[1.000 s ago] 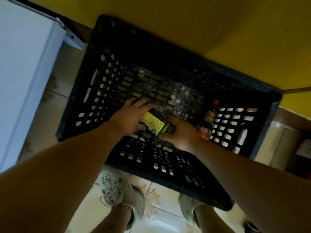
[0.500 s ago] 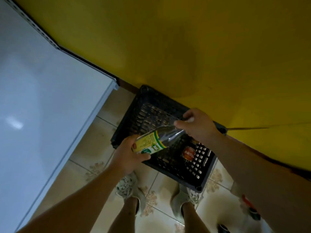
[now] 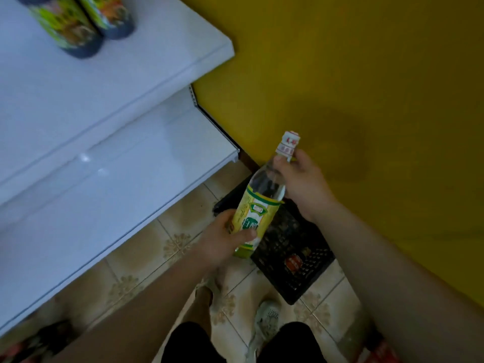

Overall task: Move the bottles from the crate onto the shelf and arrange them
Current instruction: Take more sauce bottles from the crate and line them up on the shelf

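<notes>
Yellow-labelled bottle (image 3: 262, 209) in left hand (image 3: 222, 241), right hand (image 3: 301, 180)

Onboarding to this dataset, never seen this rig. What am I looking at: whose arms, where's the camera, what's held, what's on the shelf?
No machine here: a person wears one wide-angle camera on the head, looking down at their own arms. The left hand grips the yellow-labelled body of a clear bottle; the right hand holds its neck, below the white cap. Beneath, on the tiled floor, stands a black crate with a red-labelled bottle inside. On the white shelf stand two green-labelled bottles, blurred.
</notes>
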Tool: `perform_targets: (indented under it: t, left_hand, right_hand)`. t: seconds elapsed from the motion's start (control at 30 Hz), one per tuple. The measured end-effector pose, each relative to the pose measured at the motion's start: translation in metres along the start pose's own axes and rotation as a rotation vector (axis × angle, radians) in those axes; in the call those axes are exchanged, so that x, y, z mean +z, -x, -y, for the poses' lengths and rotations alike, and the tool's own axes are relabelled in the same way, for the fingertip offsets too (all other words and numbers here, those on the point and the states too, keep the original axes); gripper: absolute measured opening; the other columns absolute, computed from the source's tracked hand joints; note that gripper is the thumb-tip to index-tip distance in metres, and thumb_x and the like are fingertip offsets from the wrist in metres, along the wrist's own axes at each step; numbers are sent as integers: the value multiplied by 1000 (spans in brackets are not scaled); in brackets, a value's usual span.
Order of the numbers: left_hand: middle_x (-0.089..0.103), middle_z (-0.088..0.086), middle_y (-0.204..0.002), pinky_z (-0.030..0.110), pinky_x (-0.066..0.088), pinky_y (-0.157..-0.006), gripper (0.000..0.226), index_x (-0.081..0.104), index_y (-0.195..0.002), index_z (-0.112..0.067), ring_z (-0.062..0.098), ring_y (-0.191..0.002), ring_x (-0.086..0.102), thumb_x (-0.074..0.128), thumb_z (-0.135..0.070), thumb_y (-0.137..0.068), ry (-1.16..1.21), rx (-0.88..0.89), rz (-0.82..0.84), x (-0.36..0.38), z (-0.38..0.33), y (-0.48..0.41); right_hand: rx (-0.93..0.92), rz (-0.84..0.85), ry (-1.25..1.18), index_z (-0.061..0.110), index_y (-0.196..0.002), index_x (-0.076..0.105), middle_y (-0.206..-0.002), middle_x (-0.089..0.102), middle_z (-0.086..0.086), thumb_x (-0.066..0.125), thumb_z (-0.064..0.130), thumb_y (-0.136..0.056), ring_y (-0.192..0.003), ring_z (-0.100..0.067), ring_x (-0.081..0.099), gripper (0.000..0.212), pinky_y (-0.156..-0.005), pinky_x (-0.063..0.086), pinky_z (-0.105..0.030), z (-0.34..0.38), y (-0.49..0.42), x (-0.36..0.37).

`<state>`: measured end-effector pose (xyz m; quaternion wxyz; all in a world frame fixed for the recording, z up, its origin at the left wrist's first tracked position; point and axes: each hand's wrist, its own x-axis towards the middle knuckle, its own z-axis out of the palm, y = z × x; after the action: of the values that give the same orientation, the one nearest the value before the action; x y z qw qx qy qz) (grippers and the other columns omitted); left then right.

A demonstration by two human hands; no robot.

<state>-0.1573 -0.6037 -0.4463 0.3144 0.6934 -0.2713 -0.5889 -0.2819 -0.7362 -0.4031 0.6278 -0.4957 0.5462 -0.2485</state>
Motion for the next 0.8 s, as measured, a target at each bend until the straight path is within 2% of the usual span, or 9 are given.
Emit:
perform_targets:
  t: [0.1, 0.27, 0.4, 0.5, 0.57, 0.63, 0.7, 0.73, 0.8]
  left_hand:
    - [66, -9, -104, 34, 54, -86, 50, 54, -119, -25, 9, -94, 64, 78, -30, -75, -2, 87, -41, -17, -43, 62]
    - [70, -4, -102, 28, 54, -85, 45, 61, -110, -26, 12, -91, 67, 79, -10, -72, 51, 246, -118, -45, -104, 167]
    - [70, 4, -108, 39, 54, -89, 53, 65, -107, -27, 21, -97, 68, 80, -29, -57, 96, 395, -204, -72, -129, 245]
    - [68, 9, -112, 40, 56, -85, 55, 65, -109, -25, 25, -97, 68, 79, -27, -56, 145, 497, -244, -93, -136, 297]
    - [68, 10, -113, 35, 56, -84, 52, 63, -110, -30, 23, -96, 68, 75, -19, -61, 155, 558, -271, -111, -135, 333]
    - [70, 5, -110, 35, 55, -87, 61, 61, -115, -36, 22, -98, 67, 77, -18, -59, 141, 602, -305, -133, -124, 371]
    - [71, 0, -107, 37, 53, -91, 68, 58, -120, -35, 22, -100, 67, 79, -20, -57, 125, 635, -351, -157, -107, 409]
    - [72, -1, -105, 38, 52, -92, 68, 57, -122, -33, 21, -100, 67, 78, -17, -60, 121, 648, -383, -169, -98, 428]
    - [73, -2, -102, 36, 54, -89, 68, 54, -125, -30, 19, -96, 69, 78, -4, -66, 123, 674, -454, -194, -76, 465]
  right_hand:
    - [-131, 45, 82, 27, -109, 57, -105, 65, -4, 57, 33, -94, -98, -22, 65, 16, -90, 53, -42, 69, 39, 5]
    - [-355, 146, 105, 28, -108, 53, -108, 68, -5, 55, 32, -95, -82, -12, 64, 13, -63, 48, -25, 178, 110, 24]
    - [-517, 287, 198, 41, -103, 50, -103, 68, 10, 50, 37, -97, -78, -1, 64, 7, -58, 49, -20, 247, 176, 50]
    - [-611, 410, 246, 50, -105, 45, -110, 65, 11, 46, 39, -99, -91, 4, 62, 13, -66, 54, -27, 284, 228, 73]
    - [-667, 448, 229, 46, -116, 44, -115, 63, 12, 46, 37, -99, -100, 1, 61, 20, -64, 55, -27, 300, 263, 95]
    - [-718, 488, 222, 43, -121, 44, -119, 62, 8, 48, 36, -98, -106, -8, 63, 24, -64, 58, -32, 308, 299, 126]
    - [-761, 523, 242, 46, -123, 44, -121, 62, 2, 50, 41, -95, -104, -22, 65, 29, -72, 59, -45, 312, 336, 162]
    - [-779, 540, 234, 47, -124, 44, -117, 65, 1, 52, 43, -94, -100, -27, 67, 31, -74, 57, -46, 311, 355, 180]
    - [-824, 585, 181, 42, -129, 45, -111, 68, 7, 54, 38, -95, -100, -21, 68, 35, -76, 58, -43, 310, 391, 216]
